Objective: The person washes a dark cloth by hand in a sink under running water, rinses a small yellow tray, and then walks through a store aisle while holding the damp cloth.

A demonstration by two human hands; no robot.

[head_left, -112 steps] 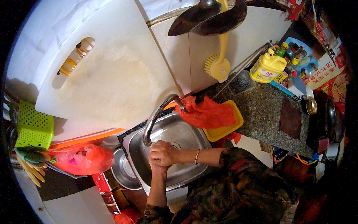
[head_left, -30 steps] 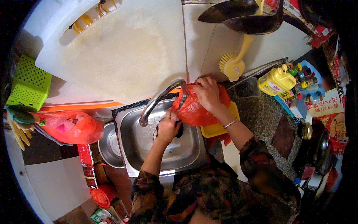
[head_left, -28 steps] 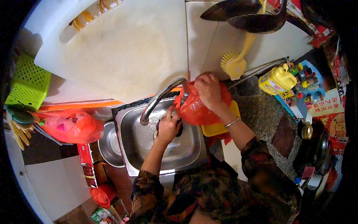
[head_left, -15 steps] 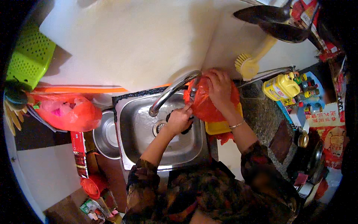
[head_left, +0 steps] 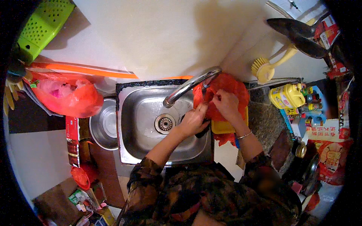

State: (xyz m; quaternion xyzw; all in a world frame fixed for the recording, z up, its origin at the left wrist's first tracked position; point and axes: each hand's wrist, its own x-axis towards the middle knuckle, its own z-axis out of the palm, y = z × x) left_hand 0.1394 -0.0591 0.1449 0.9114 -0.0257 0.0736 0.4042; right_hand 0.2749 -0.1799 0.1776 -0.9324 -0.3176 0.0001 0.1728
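Note:
A red plastic bag [head_left: 230, 84] sits beyond the right rim of the steel sink [head_left: 145, 151], over a yellow basin [head_left: 224, 127]. My left hand [head_left: 193, 121] is above the sink's right side, its fingers closed on a hanging edge of the bag. Beneath that hand shows something dark [head_left: 203, 131] that I cannot make out. My right hand [head_left: 227, 105], with a bracelet at the wrist, pinches the bag's near side. The curved chrome faucet [head_left: 188, 87] arches over the sink and passes in front of part of the bag.
Left of the sink are a metal bowl [head_left: 103, 126] and a filled red bag [head_left: 71, 96]. A green perforated basket [head_left: 45, 28] hangs at far left. To the right stand a yellow jug [head_left: 287, 96] and several bottles. A yellow brush [head_left: 264, 71] and dark pans [head_left: 298, 35] hang on the wall.
My right hand has come down from the bag's top to its near side, fingers now pinched. My left hand has shifted right, uncovering the drain. The whole view has shifted slightly.

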